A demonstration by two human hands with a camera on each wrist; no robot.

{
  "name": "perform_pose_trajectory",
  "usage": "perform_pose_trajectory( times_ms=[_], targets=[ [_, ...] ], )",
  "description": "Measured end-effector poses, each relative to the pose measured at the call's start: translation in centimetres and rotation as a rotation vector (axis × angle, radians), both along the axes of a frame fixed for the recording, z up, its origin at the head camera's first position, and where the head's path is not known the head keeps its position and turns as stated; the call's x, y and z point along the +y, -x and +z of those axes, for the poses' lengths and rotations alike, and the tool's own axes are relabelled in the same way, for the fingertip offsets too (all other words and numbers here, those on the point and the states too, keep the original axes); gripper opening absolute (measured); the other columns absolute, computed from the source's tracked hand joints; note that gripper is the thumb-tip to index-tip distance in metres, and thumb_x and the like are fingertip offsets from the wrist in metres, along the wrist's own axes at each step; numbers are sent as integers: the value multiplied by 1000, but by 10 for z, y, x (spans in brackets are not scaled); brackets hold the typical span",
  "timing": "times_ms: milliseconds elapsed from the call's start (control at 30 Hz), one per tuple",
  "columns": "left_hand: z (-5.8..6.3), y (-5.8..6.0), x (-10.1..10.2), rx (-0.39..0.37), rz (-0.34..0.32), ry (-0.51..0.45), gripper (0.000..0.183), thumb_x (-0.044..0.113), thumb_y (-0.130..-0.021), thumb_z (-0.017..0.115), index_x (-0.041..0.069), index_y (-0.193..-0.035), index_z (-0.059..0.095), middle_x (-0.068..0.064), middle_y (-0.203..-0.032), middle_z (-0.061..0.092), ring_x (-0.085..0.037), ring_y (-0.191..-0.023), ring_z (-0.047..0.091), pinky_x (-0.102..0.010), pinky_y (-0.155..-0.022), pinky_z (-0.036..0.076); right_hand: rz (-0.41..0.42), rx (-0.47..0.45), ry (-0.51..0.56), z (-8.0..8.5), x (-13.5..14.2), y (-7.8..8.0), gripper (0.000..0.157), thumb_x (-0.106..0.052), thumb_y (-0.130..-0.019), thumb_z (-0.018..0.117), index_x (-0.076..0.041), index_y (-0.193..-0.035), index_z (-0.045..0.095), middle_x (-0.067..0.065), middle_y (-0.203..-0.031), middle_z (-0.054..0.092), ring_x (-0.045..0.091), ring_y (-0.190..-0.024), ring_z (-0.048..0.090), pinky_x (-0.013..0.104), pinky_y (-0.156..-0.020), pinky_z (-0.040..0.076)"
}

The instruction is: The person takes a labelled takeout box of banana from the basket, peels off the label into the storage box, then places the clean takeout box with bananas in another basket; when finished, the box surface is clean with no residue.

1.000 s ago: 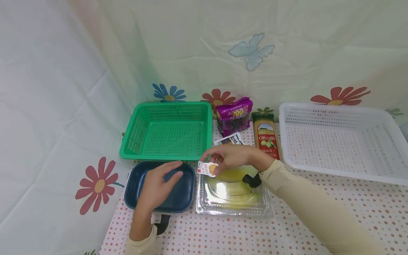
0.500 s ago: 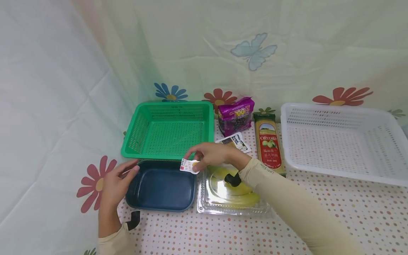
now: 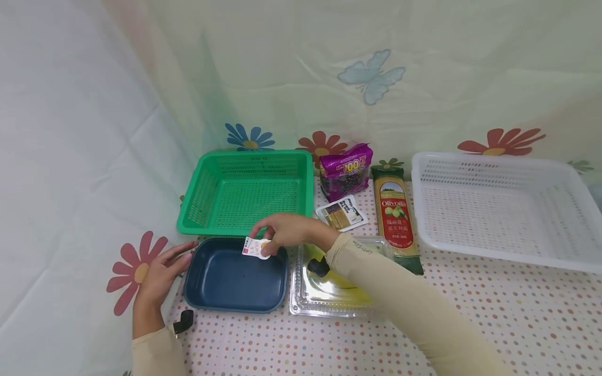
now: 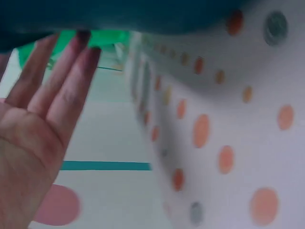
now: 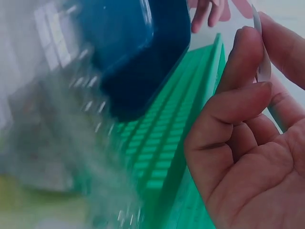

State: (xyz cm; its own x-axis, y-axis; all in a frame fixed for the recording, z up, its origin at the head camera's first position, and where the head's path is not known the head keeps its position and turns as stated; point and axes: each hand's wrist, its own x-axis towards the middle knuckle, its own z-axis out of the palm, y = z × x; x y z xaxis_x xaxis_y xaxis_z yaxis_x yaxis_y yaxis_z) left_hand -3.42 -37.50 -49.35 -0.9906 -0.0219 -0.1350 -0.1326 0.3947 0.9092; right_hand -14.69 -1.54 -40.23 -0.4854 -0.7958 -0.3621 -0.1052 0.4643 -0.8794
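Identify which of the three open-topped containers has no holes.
The dark blue tray in front of the green basket: its walls are solid, while that basket and the white basket are perforated.

Cannot read fine print on the card (image 3: 254, 247), nor tell touch from gap between left hand (image 3: 161, 274) and tray (image 3: 237, 279). See the box (image 3: 324, 312) partly hidden by the sleeve (image 3: 404, 297), blurred in right wrist view. See white basket (image 3: 494, 203) cut off at head view's right edge.

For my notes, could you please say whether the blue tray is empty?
Apparently empty: the blue tray is bare wherever its inside shows.
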Motion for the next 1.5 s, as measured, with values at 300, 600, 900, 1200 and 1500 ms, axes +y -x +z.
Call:
perform_pose_trajectory(
  times_ms=[300,600,900,1200,1500],
  targets=[
    [-24,17,-17,-28,-140,-308,50,7,-106,52,-2,-154,39,10,-141,60,2,-124,58,-17,-97,52,-5,-56,42,-12,-33,-6,44,-3,-88,77,-18,-129,68,5,-83,68,36,-84,71,27,-60,46],
    [-39,26,-18,-40,-205,-517,51,-8,-104,46,-16,-151,29,7,-141,61,0,-126,58,-18,-101,50,-15,-18,43,-26,-55,-14,40,-5,-89,78,-14,-127,69,4,-76,70,42,-91,72,38,-75,55],
    [-50,28,-25,-40,-276,-653,45,-10,-105,40,-1,-148,49,10,-139,62,-2,-125,55,-16,-99,49,-11,14,21,-34,-84,-22,29,-5,-91,71,-9,-119,73,-1,-76,69,22,-76,72,42,-81,59],
    [-57,33,-32,-92,-376,-772,49,-9,-107,31,7,-147,53,7,-138,62,-6,-123,59,-22,-100,53,-32,139,-81,-41,-111,-28,25,-30,-100,67,-15,-81,72,-7,-74,65,12,-68,67,24,-61,51],
    [-63,37,-33,-94,-475,-885,52,-11,-107,25,8,-149,50,-1,-135,64,-13,-123,63,-27,-100,55,-70,292,-250,-56,-134,-38,23,-31,-98,71,-17,-79,73,-11,-59,58,5,-54,61,16,-54,42]
  ],
)
